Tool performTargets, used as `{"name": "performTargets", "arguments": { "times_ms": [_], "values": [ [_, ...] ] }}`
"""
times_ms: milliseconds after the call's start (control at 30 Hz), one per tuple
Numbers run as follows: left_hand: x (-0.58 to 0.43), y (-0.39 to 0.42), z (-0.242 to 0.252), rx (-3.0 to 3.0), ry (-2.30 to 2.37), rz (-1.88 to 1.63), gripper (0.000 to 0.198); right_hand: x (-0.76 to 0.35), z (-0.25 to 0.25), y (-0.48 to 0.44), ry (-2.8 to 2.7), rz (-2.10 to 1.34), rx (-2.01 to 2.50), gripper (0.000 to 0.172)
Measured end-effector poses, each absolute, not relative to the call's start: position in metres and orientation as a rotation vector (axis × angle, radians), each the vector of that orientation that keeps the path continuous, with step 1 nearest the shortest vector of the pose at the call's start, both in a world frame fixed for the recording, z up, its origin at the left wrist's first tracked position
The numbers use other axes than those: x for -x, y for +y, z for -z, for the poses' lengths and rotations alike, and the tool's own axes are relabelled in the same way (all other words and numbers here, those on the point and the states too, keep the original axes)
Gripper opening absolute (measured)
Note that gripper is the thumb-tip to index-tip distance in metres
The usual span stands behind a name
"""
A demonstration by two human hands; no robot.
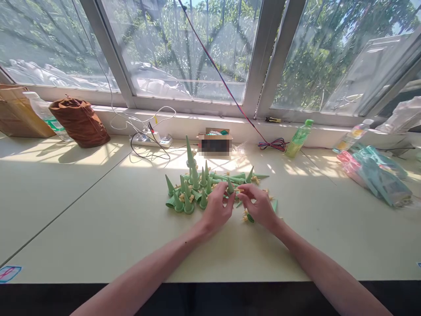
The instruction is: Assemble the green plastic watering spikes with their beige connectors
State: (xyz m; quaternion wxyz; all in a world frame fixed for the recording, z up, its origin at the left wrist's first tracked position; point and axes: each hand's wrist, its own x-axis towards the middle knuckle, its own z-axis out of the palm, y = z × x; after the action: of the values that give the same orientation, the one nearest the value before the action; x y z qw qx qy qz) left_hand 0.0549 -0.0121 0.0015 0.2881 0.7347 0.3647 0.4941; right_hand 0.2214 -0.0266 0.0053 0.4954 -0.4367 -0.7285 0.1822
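My left hand point(215, 206) is closed on a green plastic cone point(230, 186), its tip pointing up between thumb and fingers. Just to the right, my right hand point(262, 205) pinches a small yellow plastic piece point(240, 190) close to the cone's side. Whether the two parts touch, I cannot tell. Several more green cones point(188, 205) stand and lie in a cluster left of and behind my hands, with small yellow pieces point(191, 198) among them. A few more yellow pieces point(245, 215) lie below my right hand, partly hidden by it.
A small cardboard box point(215, 142), a power strip point(151, 139) with cables and a bundled wire point(272, 144) line the sill side. Bottles point(299, 139) and plastic bags point(378, 175) are at the right. A brown pouch point(80, 123) and a carton point(23, 112) occupy the left.
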Motion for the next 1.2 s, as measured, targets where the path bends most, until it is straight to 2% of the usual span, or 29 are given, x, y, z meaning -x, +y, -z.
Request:
{"name": "performTargets", "arguments": {
  "times_ms": [100, 233, 333, 900, 1200],
  "values": [
    [-0.053, -0.011, -0.0038, -2.054, 0.946, -1.338, 0.005, -0.2216, -0.003, -0.0255, -1.787, -0.416, 1.048, 0.015],
    [-0.0507, -0.01, -0.009, -2.145, 0.851, -1.341, 0.027, -0.2209, -0.0003, -0.0256, -1.82, -0.369, 1.053, 0.015],
    [-0.0508, -0.0104, -0.0107, -2.156, 0.816, -1.353, 0.034, -0.2204, 0.0005, -0.0265, -1.834, -0.374, 1.048, 0.015],
    [-0.053, -0.0129, -0.0082, -2.119, 0.802, -1.322, 0.029, -0.2231, -0.0018, -0.027, -1.905, -0.371, 1.069, 0.026],
    [-0.0551, -0.0159, -0.006, -2.152, 0.766, -1.339, 0.037, -0.2222, -0.0053, -0.0286, -1.86, -0.365, 1.119, 0.034]
  ]
}}
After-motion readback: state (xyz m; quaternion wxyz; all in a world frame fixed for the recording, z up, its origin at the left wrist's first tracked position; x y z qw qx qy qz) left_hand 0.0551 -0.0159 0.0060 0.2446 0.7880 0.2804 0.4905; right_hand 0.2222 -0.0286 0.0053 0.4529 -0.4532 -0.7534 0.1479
